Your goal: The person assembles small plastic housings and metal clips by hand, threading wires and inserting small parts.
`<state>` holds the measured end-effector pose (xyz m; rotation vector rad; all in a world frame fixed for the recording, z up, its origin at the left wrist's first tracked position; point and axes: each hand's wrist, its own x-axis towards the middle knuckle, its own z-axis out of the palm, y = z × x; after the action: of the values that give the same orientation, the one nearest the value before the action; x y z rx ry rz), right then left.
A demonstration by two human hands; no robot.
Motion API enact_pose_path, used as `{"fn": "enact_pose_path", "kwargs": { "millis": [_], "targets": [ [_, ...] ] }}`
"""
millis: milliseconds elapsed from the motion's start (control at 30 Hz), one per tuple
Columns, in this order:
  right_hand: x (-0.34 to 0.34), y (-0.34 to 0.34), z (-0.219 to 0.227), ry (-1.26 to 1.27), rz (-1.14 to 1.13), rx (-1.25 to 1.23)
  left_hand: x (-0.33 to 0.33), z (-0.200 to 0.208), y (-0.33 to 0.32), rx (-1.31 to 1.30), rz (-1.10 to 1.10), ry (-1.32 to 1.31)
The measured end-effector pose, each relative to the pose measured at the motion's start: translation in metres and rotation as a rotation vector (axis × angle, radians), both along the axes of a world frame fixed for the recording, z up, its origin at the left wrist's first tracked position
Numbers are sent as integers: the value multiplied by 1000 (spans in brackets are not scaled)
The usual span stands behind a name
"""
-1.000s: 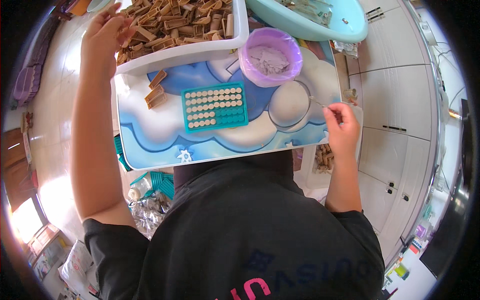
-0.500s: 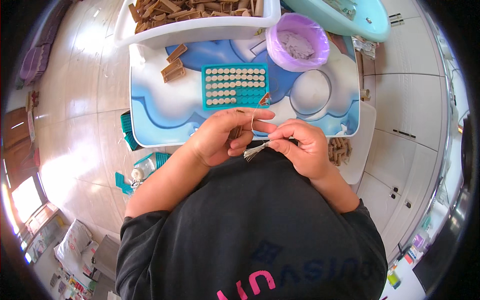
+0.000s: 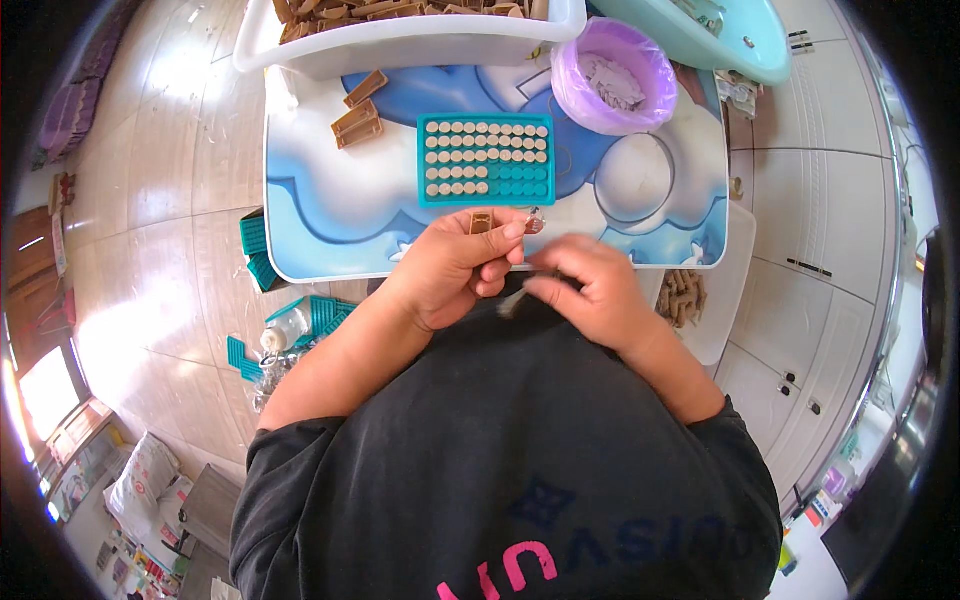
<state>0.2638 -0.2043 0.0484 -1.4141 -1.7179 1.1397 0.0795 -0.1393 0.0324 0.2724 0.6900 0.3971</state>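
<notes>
My left hand (image 3: 452, 262) is closed, with a small brown hollow piece (image 3: 481, 222) tucked between its fingers. By its fingertips is a small reddish, shiny item (image 3: 535, 222), too small to make out fully. Close beside it, my right hand (image 3: 592, 288) is closed and partly smeared by motion. From its fingers hangs a bundle of pale threads (image 3: 511, 303), also blurred. Just beyond both hands lies a teal tray (image 3: 422, 160) holding rows of round pale discs; part of its two nearest rows on the right shows teal.
A large white tub (image 3: 410, 48) of brown pieces stands at the far side of the cloud-patterned table (image 3: 320, 225). Two brown pieces (image 3: 357, 125) lie near it. A purple-lined bin (image 3: 570, 95) and a pale-green basin (image 3: 765, 55) are far right. More brown pieces (image 3: 682, 298) sit right of me.
My left fingers have curled in from being stretched out, with the thumb now pressed on them. The thread that ran taut over them no longer shows. The view has shifted slightly.
</notes>
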Motion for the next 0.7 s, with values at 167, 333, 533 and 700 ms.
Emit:
{"fn": "enact_pose_path", "kwargs": {
  "millis": [167, 333, 533, 700],
  "targets": [
    [-4, 12, 5, -173, -210, 431, -4, 2, -4, 4, -8, 4],
    [-9, 14, 3, -134, -197, 408, -6, 5, -5, 17, -14, 42],
    [-9, 13, -1, -39, -193, 298, -6, 8, -8, 51, -39, 96],
    [-10, 15, 0, -8, -185, 254, -6, 6, -8, 71, -68, 87]
  ]
}}
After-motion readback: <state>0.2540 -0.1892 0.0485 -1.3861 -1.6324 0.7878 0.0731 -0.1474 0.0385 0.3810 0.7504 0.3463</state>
